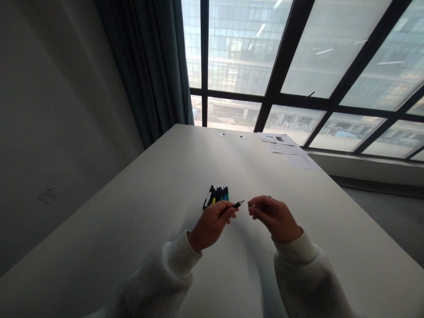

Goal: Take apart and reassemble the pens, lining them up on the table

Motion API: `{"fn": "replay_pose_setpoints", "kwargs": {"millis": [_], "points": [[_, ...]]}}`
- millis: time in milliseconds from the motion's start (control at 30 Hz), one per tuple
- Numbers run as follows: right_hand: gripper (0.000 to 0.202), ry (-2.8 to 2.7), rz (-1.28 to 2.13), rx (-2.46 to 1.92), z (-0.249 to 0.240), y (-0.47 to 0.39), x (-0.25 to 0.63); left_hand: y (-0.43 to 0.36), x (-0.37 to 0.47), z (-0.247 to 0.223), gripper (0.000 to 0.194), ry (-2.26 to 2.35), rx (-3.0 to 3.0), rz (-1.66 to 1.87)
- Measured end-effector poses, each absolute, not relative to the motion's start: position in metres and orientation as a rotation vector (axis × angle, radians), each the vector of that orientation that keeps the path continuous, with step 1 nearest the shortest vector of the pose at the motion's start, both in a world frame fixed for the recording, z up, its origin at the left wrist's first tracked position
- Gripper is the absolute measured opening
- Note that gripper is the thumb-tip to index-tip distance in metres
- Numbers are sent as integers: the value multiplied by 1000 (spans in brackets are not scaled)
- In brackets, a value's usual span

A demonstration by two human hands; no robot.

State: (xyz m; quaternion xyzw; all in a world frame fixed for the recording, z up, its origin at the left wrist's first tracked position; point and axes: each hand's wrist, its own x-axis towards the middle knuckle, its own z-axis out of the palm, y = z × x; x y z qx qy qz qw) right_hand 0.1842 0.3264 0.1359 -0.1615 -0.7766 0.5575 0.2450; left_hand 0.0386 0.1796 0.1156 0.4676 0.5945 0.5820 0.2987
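My left hand (212, 223) is closed around a black pen (238, 204), whose thin tip points right toward my other hand. Facing it across a small gap, my right hand (273, 217) has thumb and fingers pinched together. A tiny bit of something shows at those fingertips, too small to name. Just beyond my left hand lies a row of several pens (217, 193), mostly black with white, yellow, blue and green parts; my hand hides their near ends. Behind my right knuckles the end of a small thin object (269, 195) peeks out, mostly hidden.
The white table (139, 212) stretches away to a large window (238, 48). Printed papers (288, 148) lie along its far right edge. Two small white round pieces (222, 134) rest near the far edge. A dark curtain (149, 57) hangs at the left.
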Motion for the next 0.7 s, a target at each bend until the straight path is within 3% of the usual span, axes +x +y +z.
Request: {"fn": "replay_pose_setpoints", "kwargs": {"millis": [100,500,700], "points": [[19,-1937,1567,-402,148,322,189,178,38,117,28,1627,1355,1497],[16,-2042,1495,-330,148,316,187,177,38,124,27,1748,1530,1408],[14,-2252,1204,-285,156,314,187,177,40,125,25,1802,1615,1398]]}}
